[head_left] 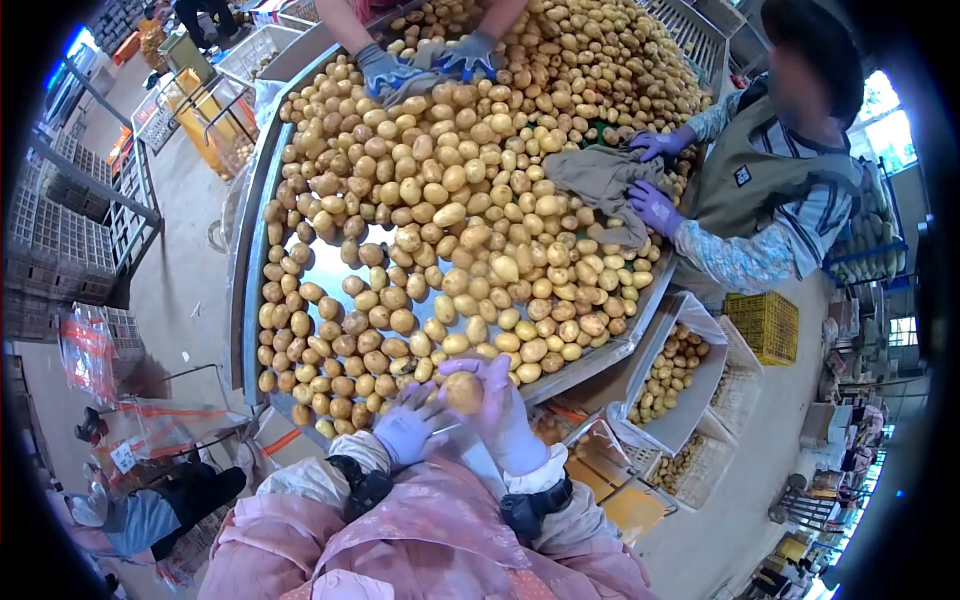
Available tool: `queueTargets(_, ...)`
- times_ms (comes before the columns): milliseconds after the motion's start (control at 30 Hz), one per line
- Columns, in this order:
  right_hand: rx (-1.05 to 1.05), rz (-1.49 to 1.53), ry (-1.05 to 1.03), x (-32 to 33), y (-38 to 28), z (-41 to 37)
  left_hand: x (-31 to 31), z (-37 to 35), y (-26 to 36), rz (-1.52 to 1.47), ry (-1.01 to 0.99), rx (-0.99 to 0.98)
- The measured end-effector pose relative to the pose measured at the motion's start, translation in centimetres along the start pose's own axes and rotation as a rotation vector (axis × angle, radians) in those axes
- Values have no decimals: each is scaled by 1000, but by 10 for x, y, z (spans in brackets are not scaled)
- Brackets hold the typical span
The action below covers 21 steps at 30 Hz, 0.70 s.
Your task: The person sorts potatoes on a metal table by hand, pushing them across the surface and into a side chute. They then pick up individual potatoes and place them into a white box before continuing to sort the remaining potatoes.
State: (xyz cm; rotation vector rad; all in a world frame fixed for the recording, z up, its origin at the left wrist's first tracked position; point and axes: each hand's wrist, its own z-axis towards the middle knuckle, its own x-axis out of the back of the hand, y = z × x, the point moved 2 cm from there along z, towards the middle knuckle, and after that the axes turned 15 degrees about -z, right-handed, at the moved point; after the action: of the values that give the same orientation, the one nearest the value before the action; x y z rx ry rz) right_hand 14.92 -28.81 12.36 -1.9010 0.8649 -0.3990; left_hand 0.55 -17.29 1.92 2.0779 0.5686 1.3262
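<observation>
My right hand (505,420), in a pale purple glove, is closed around a round yellow-brown potato (463,393) just above the near edge of the sorting table (250,330). My left hand (408,430), gloved the same way, lies beside it to the left. Its fingers are apart and reach toward the nearest potatoes on the table, and I make out nothing in it. A thick spread of potatoes (450,215) covers most of the metal surface, with brown patches on many of them.
At the right, a co-worker's purple-gloved hands (655,205) hold a grey cloth (600,185). Across the table, another person's blue-grey gloves (470,58) also hold cloth. A lined crate of potatoes (685,365) stands right of me, near a yellow crate (765,325). Stacked crates (60,240) stand far left.
</observation>
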Motion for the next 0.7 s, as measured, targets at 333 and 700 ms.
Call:
queueTargets(333, -86, 98, -65, 0, 8, -19, -2, -1, -4, 48, 68, -38)
queueTargets(700, -305, 195, -24, -29, 39, 9, -14, -4, -20, -125, 186, -121)
